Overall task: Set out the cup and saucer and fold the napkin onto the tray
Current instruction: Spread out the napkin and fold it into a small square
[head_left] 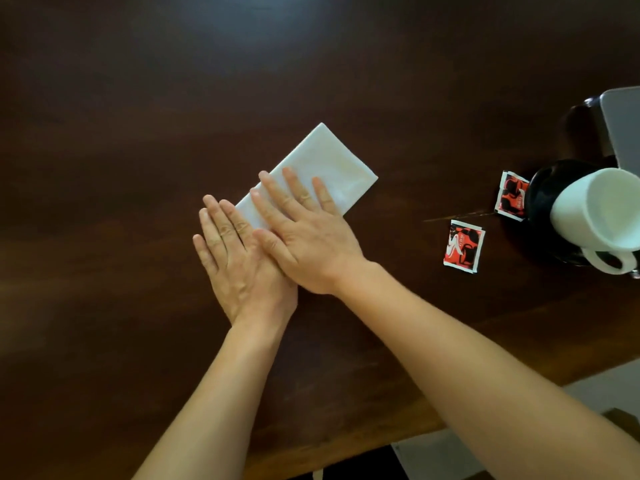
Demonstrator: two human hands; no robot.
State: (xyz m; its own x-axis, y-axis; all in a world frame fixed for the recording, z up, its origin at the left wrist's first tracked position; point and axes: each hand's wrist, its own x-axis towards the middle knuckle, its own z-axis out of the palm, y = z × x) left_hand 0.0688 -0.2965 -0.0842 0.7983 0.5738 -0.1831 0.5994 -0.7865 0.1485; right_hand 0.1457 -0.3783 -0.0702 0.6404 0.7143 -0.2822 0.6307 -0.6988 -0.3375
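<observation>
Fingers [277, 194]: straight, slightly apart, pressed flat on folded white napkin [332, 157]; same on both hands.
Right hand [304, 244]: laid over thumb side of left hand [235, 268].
Napkin place: dark table [138, 133], not on a tray.
Crease: press outward from fold, edges kept aligned.
Cup [595, 209]: on black saucer [543, 199], far right, 2 red sachets [464, 247] near.
Hidden: napkin's near end under palms; grey slab [623, 123] cut off, possibly tray, cannot tell.
</observation>
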